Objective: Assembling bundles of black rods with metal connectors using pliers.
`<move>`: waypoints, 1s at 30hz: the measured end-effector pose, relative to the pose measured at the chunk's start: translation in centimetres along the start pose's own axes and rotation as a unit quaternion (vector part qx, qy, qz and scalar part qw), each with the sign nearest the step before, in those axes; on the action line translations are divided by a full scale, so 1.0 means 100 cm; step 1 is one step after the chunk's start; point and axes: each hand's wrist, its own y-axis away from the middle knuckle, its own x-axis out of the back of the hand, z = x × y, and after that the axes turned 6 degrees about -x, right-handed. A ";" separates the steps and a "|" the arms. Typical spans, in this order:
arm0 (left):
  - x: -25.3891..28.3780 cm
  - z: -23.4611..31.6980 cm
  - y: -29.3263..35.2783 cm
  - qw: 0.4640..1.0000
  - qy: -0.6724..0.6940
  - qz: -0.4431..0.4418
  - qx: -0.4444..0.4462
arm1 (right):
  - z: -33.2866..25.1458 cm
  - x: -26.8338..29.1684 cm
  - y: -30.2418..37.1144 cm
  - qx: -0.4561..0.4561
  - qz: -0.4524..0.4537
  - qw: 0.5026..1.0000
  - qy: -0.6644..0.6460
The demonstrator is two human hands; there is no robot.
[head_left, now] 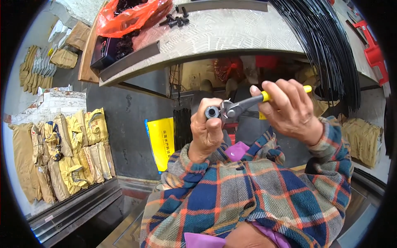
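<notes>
Yellow at the handles of the pincers (244,106). Sit in the right hand (289,109), under fingers curled round the handles. In the left hand (205,138): dark round tube (207,113), pinched between thumb and bent fingers, open end toward the camera. Shows just beside the pincers' head, on the near side of the table (235,35); cannot tell whether touching. On it: black bolts (178,20) near a red plastic bag (120,24). Over the edge: long black strands (326,51).

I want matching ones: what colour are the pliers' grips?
Yellow: the pliers' grips show best in the head view, partly covered by the right hand.
</notes>
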 end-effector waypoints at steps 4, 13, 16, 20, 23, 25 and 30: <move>0.014 0.002 0.004 0.990 0.034 -0.133 0.010 | 0.023 0.043 -0.023 0.014 -0.233 0.944 -0.232; 0.025 0.004 0.010 0.966 0.061 -0.244 -0.063 | 0.030 0.023 0.004 -0.024 -0.351 0.715 -0.604; 0.015 0.003 0.013 0.982 0.053 -0.181 -0.015 | 0.014 0.028 0.018 -0.004 -0.256 0.923 -0.288; 0.000 -0.001 0.012 0.986 0.070 -0.146 -0.034 | 0.005 0.015 0.023 -0.046 -0.107 0.992 -0.056; 0.001 0.000 0.008 0.986 0.088 -0.139 -0.036 | 0.007 0.012 0.029 -0.050 -0.052 0.997 -0.013; 0.007 0.001 0.005 0.977 0.056 -0.186 -0.083 | 0.014 0.014 0.035 -0.020 -0.131 0.981 -0.141; 0.019 0.001 0.001 0.930 0.124 -0.341 -0.058 | 0.025 0.006 0.034 -0.205 -0.519 0.288 -0.778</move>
